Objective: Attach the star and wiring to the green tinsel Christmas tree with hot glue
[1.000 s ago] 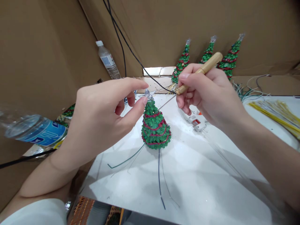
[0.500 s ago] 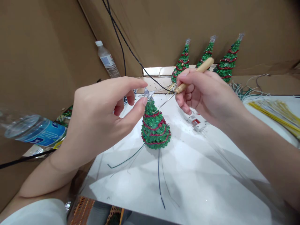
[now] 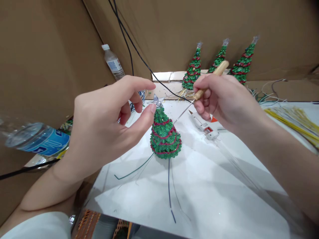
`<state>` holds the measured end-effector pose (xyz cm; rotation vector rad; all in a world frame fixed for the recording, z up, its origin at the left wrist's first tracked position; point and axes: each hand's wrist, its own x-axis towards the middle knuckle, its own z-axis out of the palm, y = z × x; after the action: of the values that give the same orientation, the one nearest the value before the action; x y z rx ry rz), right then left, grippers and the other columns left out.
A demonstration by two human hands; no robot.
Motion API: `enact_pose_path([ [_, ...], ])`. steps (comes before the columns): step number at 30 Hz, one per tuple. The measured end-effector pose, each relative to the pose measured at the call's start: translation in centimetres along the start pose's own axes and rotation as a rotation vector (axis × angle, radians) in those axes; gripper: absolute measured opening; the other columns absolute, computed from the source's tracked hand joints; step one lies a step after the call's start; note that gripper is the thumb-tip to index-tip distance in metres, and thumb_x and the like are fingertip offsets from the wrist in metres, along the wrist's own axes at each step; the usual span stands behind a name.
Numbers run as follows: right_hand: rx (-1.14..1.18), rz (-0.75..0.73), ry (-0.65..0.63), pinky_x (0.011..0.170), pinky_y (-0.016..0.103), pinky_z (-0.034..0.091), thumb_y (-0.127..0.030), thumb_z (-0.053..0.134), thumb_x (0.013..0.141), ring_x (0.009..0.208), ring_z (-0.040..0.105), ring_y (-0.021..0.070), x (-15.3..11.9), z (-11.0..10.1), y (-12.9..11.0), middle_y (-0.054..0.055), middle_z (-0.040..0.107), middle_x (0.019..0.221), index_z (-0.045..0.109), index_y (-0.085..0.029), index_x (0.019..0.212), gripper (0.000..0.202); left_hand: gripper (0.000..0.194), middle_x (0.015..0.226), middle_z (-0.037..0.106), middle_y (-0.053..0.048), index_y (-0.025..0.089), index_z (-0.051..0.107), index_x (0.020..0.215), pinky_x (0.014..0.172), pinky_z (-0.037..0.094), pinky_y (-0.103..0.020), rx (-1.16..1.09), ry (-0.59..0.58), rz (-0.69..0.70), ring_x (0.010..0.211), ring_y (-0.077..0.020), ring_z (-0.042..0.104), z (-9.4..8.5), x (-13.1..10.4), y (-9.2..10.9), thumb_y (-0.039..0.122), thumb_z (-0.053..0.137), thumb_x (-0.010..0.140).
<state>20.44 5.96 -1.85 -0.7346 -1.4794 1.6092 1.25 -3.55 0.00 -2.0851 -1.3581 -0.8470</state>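
Note:
A small green Christmas tree [image 3: 165, 139] with red garland stands upright on the white table [image 3: 214, 192]. On its tip sits a clear star [image 3: 156, 100]. My left hand [image 3: 107, 116] is beside the star, thumb and index finger apart, the thumb tip close against or just in front of the star's left side; the other fingers curl in. My right hand [image 3: 221, 99] grips the wooden handle of an awl [image 3: 199, 95]. Its thin metal shaft slopes down to the left, with the tip by the tree's right side. Whether the tip touches the tree I cannot tell.
Three finished-looking trees [image 3: 193, 71] stand against the cardboard wall. A white glue gun [image 3: 205, 126] lies right of the tree. Wires [image 3: 169, 192] trail from the tree's base. Yellow and white strips [image 3: 294, 121] lie at the right, bottles [image 3: 38, 138] at the left. A black cable [image 3: 142, 56] hangs behind.
My right hand has moved slightly right, drawing the awl's tip from the tree's upper front toward its right side. My left hand has shifted a little left, its thumb and index finger staying apart.

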Motion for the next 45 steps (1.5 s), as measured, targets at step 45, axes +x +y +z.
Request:
enact_pose_path([
  [45,0.053,-0.02,0.047,0.032,0.02,0.037,-0.02,0.049,0.08,0.034,0.047,0.0087,0.63,-0.13,0.55,-0.002,0.055,0.045,0.05,-0.019,0.063,0.017,0.022,0.061,0.057,0.008,0.022,0.067,0.103,0.049,0.033,-0.021,-0.038,-0.012,0.024,0.045,-0.0041,0.037,0.42,0.05,-0.22,0.022,0.061,0.082],
])
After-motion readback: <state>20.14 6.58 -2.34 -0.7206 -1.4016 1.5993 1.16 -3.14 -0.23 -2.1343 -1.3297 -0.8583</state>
